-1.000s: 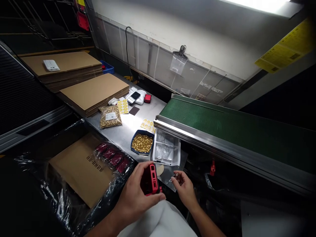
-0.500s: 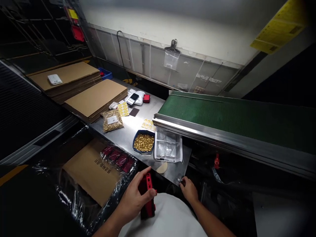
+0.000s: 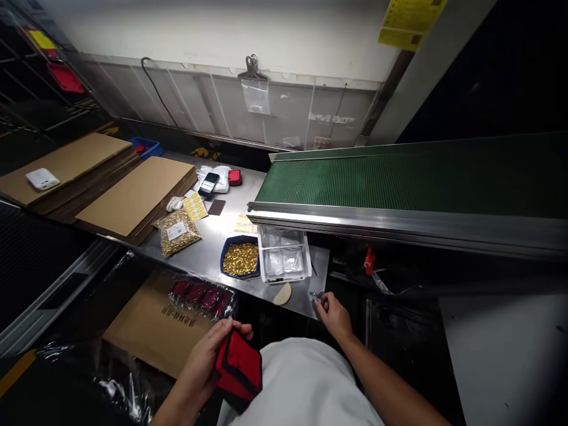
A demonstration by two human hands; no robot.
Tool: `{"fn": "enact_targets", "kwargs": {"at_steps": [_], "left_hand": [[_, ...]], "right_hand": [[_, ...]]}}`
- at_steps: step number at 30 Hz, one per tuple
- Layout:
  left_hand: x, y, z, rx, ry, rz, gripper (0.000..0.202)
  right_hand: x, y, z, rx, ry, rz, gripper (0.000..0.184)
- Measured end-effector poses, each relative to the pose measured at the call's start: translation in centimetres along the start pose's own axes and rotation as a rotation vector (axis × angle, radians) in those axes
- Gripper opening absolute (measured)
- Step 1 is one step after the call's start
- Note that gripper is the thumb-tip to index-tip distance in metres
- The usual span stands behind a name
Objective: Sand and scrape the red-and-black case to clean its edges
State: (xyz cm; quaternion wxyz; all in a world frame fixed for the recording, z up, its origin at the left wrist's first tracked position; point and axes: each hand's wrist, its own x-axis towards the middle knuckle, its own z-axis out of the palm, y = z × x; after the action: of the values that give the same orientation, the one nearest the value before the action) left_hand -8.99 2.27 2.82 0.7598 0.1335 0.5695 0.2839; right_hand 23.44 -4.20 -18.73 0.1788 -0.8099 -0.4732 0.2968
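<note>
My left hand (image 3: 206, 361) is closed around the side of a red-and-black boxy case (image 3: 242, 364), held tilted low in front of my white top. At the table's front right corner my right hand (image 3: 333, 315) pinches or touches a small shiny metallic thing (image 3: 314, 297); its kind is too small to tell. Near it lie a pale half-round piece (image 3: 283, 294) and a white tray (image 3: 307, 269) holding clear plastic bags. Left of that tray, a dark blue tray (image 3: 226, 241) is full of small gold-coloured pieces.
A green conveyor belt (image 3: 355, 183) overhangs the metal table (image 3: 208, 260) on the right. Cardboard stacks (image 3: 137, 192), a bag of gold pieces (image 3: 177, 232), sticker sheets (image 3: 195, 206), and another red case (image 3: 235, 177) lie at the back left. A plastic-lined carton (image 3: 146, 331) stands below.
The red-and-black case has turned in my left hand, showing a broad red face. My left hand has moved lower and left. The view has swung right; my right hand stays by the table corner.
</note>
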Motion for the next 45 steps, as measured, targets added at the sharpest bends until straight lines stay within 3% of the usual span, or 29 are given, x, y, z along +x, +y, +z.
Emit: {"fn": "enact_targets", "kwargs": {"at_steps": [3,6,9,12,15,19,23,26,28,30,33,36,45], "left_hand": [[0.4,-0.2,-1.7,0.038,-0.055,0.033,0.035],[1.3,-0.4,-3.8,0.15,-0.041,0.128,0.039],[2.9,-0.9,-4.6,0.148,-0.037,0.167,0.042],[4.2,-1.8,-3.3,0.028,-0.077,0.142,0.039],[4.6,-2.8,-1.3,-0.12,-0.203,0.035,0.023],[4.3,-3.2,0.3,-0.255,-0.387,-0.136,0.042],[3.3,-2.0,0.7,-0.351,-0.336,-0.061,0.048],[1.9,-0.6,1.2,-0.379,-0.261,-0.009,0.058],[0.7,0.3,1.6,-0.399,-0.248,0.012,0.065],[-0.2,0.9,1.9,-0.437,-0.254,0.035,0.067],[-1.1,1.0,2.2,-0.494,-0.268,0.052,0.064],[-1.5,0.9,2.3,-0.498,-0.274,0.041,0.068],[-1.6,1.3,2.8,-0.443,-0.286,0.037,0.079]], "right_hand": [[-0.2,0.2,-0.3,0.049,-0.032,0.049,0.016],[-0.2,-0.1,-0.9,0.16,-0.064,0.076,0.019],[-0.2,-1.1,-1.3,0.305,-0.132,0.162,0.025],[-0.4,-3.0,-1.9,0.467,-0.278,0.238,0.037],[-0.9,-6.2,-3.3,0.617,-0.416,0.203,0.05],[-1.9,-11.7,-5.6,0.746,-0.57,0.103,0.056],[-3.4,-17.5,-7.8,0.763,-0.659,-0.012,0.05],[-5.4,-21.7,-9.8,0.641,-0.601,-0.168,0.039],[-6.8,-24.2,-11.0,0.416,-0.526,-0.334,0.029],[-7.9,-26.1,-11.9,0.217,-0.476,-0.47,0.022],[-8.9,-27.8,-12.1,0.109,-0.42,-0.593,0.019],[-9.2,-28.8,-11.7,0.08,-0.393,-0.643,0.017],[-9.0,-29.7,-11.5,0.076,-0.433,-0.603,0.015]]}}
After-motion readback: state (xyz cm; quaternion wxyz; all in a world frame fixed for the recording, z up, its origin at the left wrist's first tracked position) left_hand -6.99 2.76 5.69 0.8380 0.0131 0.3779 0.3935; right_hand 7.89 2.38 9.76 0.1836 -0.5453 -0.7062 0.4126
